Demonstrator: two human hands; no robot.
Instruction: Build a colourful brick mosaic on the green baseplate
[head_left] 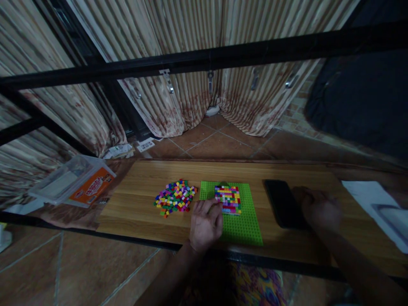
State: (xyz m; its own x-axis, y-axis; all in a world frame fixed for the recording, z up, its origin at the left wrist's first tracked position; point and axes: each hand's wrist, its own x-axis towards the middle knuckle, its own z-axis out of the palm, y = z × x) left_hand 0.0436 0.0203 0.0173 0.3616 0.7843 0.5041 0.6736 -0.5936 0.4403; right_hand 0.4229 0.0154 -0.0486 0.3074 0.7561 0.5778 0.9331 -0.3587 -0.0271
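Observation:
My left hand [207,223] rests over the left edge of a green studded baseplate [245,229], its fingers curled in near the built bricks. Whatever its fingertips may pinch is hidden. A block of multicoloured toy bricks [228,199] is fixed to the plate's upper middle. Left of the plate lies a loose pile of small coloured bricks [176,196]. On the right, my right hand [321,210] is over the wooden board beside a black phone or tablet [283,204]. That hand is dark and blurred, so its grip is unclear.
The wooden table [134,212] has a dark front edge. Past its left end stands a clear plastic box [70,180] with an orange label. White paper [369,199] lies at the right. A black metal bar [191,59] crosses before striped curtains [188,25].

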